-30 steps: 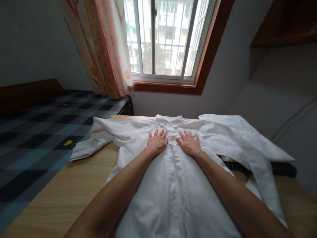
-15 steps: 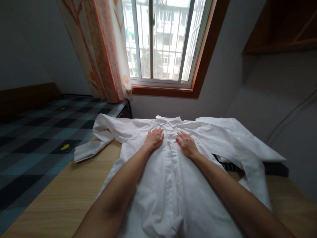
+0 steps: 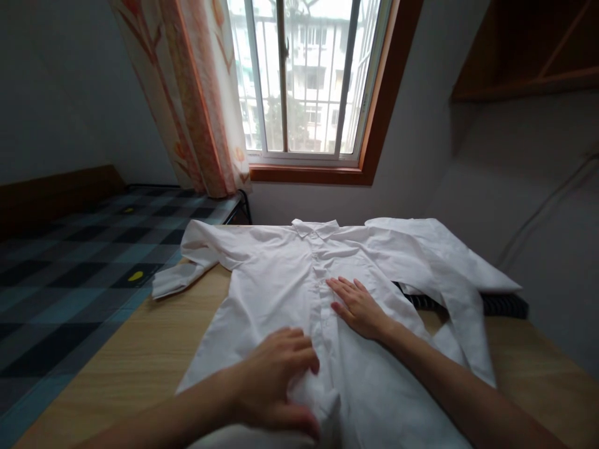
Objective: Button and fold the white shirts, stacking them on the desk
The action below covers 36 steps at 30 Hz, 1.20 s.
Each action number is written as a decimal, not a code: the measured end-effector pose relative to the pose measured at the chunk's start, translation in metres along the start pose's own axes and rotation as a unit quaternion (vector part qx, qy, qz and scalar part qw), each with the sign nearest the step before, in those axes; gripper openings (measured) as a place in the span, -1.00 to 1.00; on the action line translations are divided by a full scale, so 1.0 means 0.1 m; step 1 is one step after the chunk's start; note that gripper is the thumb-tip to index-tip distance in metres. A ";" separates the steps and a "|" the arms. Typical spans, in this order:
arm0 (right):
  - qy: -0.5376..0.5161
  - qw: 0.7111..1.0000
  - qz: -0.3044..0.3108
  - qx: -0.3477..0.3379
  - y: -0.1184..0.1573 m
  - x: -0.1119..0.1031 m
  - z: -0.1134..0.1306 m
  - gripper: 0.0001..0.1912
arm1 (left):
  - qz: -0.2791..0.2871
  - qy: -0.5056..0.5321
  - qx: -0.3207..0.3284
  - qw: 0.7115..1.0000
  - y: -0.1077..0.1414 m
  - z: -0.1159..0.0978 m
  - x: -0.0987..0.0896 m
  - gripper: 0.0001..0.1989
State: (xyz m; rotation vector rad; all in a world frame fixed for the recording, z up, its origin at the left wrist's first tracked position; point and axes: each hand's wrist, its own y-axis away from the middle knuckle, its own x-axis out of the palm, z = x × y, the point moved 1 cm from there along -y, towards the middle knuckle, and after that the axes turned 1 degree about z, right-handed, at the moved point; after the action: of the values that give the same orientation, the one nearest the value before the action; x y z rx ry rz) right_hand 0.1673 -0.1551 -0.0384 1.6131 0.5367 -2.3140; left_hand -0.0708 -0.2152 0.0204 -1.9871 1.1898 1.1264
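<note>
One table [image 3: 140, 349] near a window [image 3: 313, 81] bears a shirt [image 3: 276, 287].

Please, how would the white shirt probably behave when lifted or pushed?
The white shirt is probably floppy: one sleeve lies bent in soft folds. Pushed, it may bunch, as creases show beside the button strip. It looks light, the cloth seeming thin.

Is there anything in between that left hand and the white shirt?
Nothing visible. The left hand is over the lower front of the white shirt; contact is unclear. The right hand lies beside the button strip, not between them.
</note>
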 end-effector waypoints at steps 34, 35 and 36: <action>-0.169 0.981 -0.077 0.051 0.09 -0.06 0.17 -0.51 | -0.153 -0.178 -0.122 0.964 -0.75 1.16 -0.12 -0.66; -0.159 0.983 -0.078 0.039 0.22 -0.10 0.21 -0.49 | -0.142 -0.188 -0.118 0.965 -0.74 1.17 -0.11 -0.65; -0.142 0.987 -0.069 0.016 0.36 -0.14 0.27 -0.46 | -0.131 -0.195 -0.115 0.965 -0.74 1.18 -0.11 -0.64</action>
State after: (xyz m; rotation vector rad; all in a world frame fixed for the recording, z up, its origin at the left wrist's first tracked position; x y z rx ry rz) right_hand 0.1648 -0.1993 -0.0226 1.2620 0.5605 -2.6080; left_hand -0.0515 -0.0841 -0.0247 -1.8961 0.5981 1.4774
